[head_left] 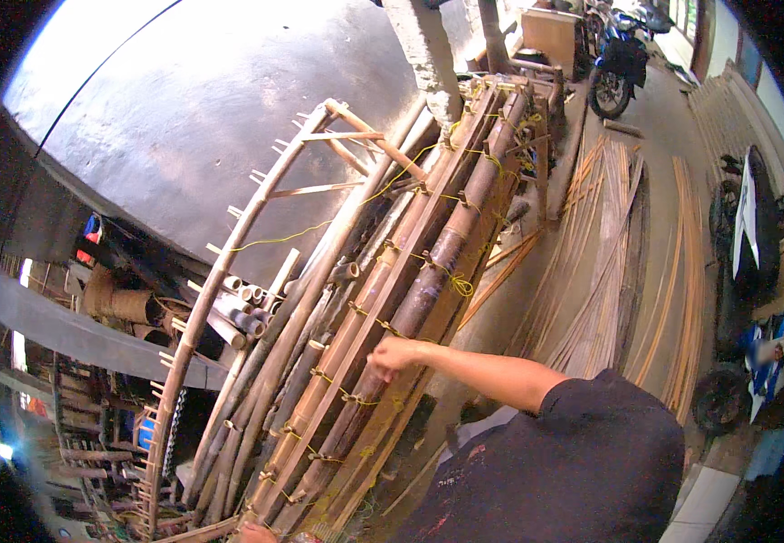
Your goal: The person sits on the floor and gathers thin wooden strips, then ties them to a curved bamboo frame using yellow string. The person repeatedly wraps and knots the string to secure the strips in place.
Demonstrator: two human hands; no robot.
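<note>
Far left: one bamboo frame (pixel 202 317), ladder-like, pale brown, set with short stubs, leaning beside the work.

Lower edge, left of centre: left hand (pixel 258 534), cut off by the picture's border; how far open it is, and what it holds, cannot be told. Its best use, in my judgement, would be to steady the near end of the long poles (pixel 424 294).

Centre: right hand (pixel 390 356), over the poles, fingers curled inward; how tightly they close, and whether on string, cannot be told. The step appears to concern the ties of yellow string (pixel 461 285). To do it well, pinch close to the tie, keep the strand taut, and check that each turn sits snugly against its peg (a slack turn would probably let the lengths slide).

Centre, running aslant from the lower left to the upper middle: the poles, several, side by side. Reddish-brown bamboo, lighter on the left, with a thick, dark, round length on the right, its surface mottled. Short wooden pegs (pixel 319 345) and yellow ties cross them at intervals; a loose tangle of string hangs at the right side.

Right: thin strips (pixel 609 235), tan and greyish, in long bunches on the floor (pixel 659 145).
</note>
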